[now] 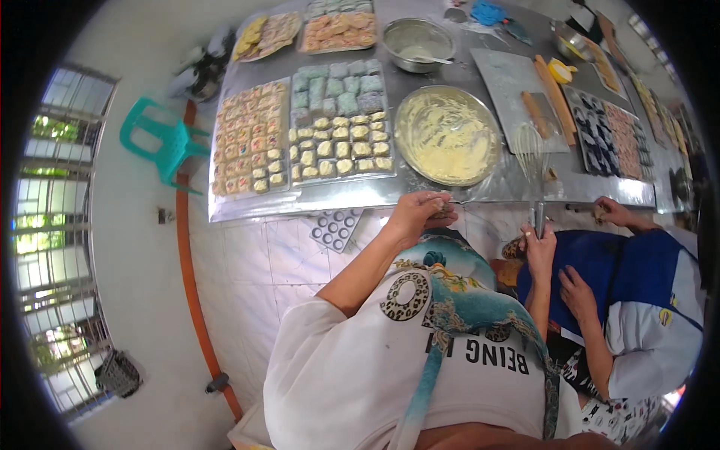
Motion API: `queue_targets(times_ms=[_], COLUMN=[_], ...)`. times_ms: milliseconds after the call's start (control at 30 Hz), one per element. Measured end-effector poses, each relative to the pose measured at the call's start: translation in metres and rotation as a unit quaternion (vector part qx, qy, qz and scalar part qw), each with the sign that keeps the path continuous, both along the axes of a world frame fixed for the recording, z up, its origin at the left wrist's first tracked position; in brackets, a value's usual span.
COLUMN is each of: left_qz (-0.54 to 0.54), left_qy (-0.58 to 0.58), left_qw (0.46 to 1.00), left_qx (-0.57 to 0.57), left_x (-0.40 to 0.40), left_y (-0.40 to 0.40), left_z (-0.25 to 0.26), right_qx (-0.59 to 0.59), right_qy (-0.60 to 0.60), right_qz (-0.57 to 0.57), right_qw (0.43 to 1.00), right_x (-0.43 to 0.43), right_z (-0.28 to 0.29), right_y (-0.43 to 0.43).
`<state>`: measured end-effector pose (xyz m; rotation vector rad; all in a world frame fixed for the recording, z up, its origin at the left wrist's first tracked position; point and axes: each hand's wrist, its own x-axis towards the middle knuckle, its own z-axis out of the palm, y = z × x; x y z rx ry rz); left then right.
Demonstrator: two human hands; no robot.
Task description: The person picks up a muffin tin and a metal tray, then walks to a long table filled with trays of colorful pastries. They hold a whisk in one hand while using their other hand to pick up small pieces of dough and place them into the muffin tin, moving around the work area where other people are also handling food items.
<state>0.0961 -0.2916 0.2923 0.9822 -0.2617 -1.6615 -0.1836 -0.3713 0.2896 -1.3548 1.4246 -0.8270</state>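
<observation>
My right hand (540,247) grips the metal handle of a balloon whisk (529,151). The whisk points away from me, its wires overlapping the near end of a grey board (506,101) in view. At the near edge of the steel table, my left hand (424,216) has its fingers curled and smeared with a pale substance; whether anything is inside them cannot be seen. Just beyond it sits a wide, round metal bowl (448,138) coated with pale yellow cream. Left of the bowl, a tray (341,179) carries small cakes, some topped with yellow cream, others blue-green coated.
More cakes fill a left tray (251,140). A second metal bowl (419,45), a rolling pin (554,98) and a yellow cup (561,71) are farther back. A co-worker in a blue apron (585,264) stands close on my right. A green plastic chair (163,140) is left of the table.
</observation>
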Motion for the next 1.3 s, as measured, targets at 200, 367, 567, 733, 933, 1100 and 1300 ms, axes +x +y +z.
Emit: queue_targets(times_ms=[200,367,567,733,933,1100,1300], left_qz=[0.006,-0.006,-0.024,-0.016,-0.073,-0.125,-0.083], left_qy=[-0.024,-0.01,0.01,0.02,0.013,0.009,0.035], left_qw=[1.0,1.0,1.0,0.999,0.997,0.992,0.996], left_qx=[-0.004,-0.005,-0.017,-0.027,-0.005,-0.025,-0.011], left_x=[0.004,0.001,0.002,0.0,-0.017,-0.051,-0.085], left_y=[0.01,0.002,-0.015,-0.033,-0.048,-0.05,-0.02], left_z=[-0.003,-0.006,-0.001,0.004,-0.002,-0.02,-0.023], right_qx=[-0.001,-0.009,-0.017,-0.036,0.055,0.063,0.09], right_qy=[-0.002,-0.028,-0.005,0.12,0.02,-0.039,-0.067], right_qz=[-0.006,-0.022,-0.028,-0.014,-0.002,0.029,0.004], right_qw=[1.0,0.999,0.999,0.992,0.998,0.997,0.994], right_x=[-0.003,-0.003,0.013,-0.002,0.004,0.007,-0.011], right_z=[-0.007,-0.006,0.002,-0.013,-0.019,-0.02,-0.005], right_y=[-0.012,-0.01,-0.004,0.006,0.016,0.011,0.028])
